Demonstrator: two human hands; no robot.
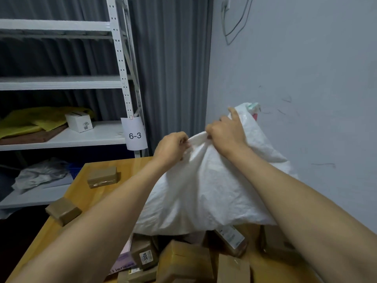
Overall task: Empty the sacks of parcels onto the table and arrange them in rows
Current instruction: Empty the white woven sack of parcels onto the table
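Observation:
A white woven sack [204, 193] is held up over the wooden table [81, 193], its open mouth hanging down toward me. My left hand [170, 149] and my right hand [226, 129] are both shut on its bunched top end, side by side. Below the mouth lies a heap of brown cardboard parcels [183, 260], one with a label reading 3004. Two more brown parcels sit apart on the table's left side, one near the far corner [102, 176] and one at the left edge [63, 210]. The sack's inside is hidden.
White metal shelving [120, 64] stands to the left, tagged 6-3 [135, 135], holding a small white box [79, 121] and yellow bags [30, 119]. A grey curtain [173, 78] hangs behind. A pale wall [306, 99] borders the table on the right.

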